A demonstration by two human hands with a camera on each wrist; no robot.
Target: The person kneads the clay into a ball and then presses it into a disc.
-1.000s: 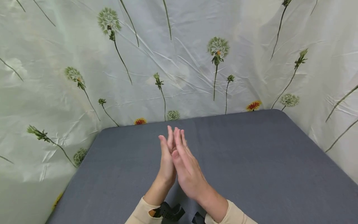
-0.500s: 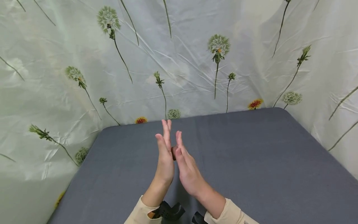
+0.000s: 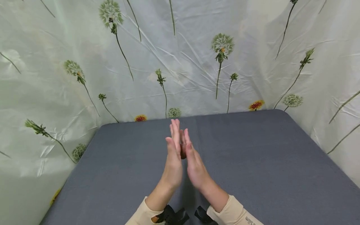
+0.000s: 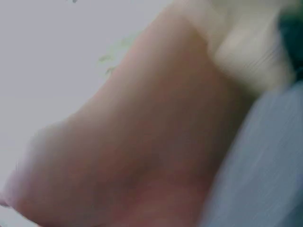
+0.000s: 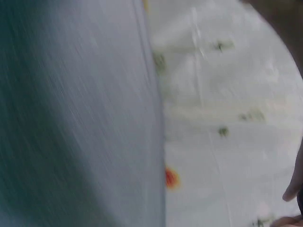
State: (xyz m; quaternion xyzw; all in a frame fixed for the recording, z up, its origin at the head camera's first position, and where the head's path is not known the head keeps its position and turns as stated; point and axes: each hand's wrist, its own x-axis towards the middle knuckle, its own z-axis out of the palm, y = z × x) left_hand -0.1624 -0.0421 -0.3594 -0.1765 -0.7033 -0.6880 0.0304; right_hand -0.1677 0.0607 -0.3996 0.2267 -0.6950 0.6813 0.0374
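Observation:
Both hands stand palm to palm above the grey table in the head view, their fingers straight and pointing away. Between the fingers of my left hand (image 3: 173, 167) and my right hand (image 3: 197, 170) sits a small reddish-brown lump (image 3: 183, 153), pressed from both sides. Most of it is hidden by the fingers; I cannot tell what it is. The left fingertips reach a little farther forward than the right ones. A blurred hand and wrist (image 4: 142, 127) fill much of the left wrist view. Only fingertips (image 5: 292, 189) show at the right wrist view's edge.
A grey cloth-covered table (image 3: 253, 162) with rounded far corners lies under the hands. Behind and beside it hangs a pale curtain (image 3: 191, 72) printed with dandelions. Black wrist straps (image 3: 175, 216) and cream sleeves (image 3: 229, 212) show at the lower edge.
The palms slide against each other: the right hand was farther forward a second ago, then the left moved ahead. Both hands have since shifted slightly right, with the brown lump still between them.

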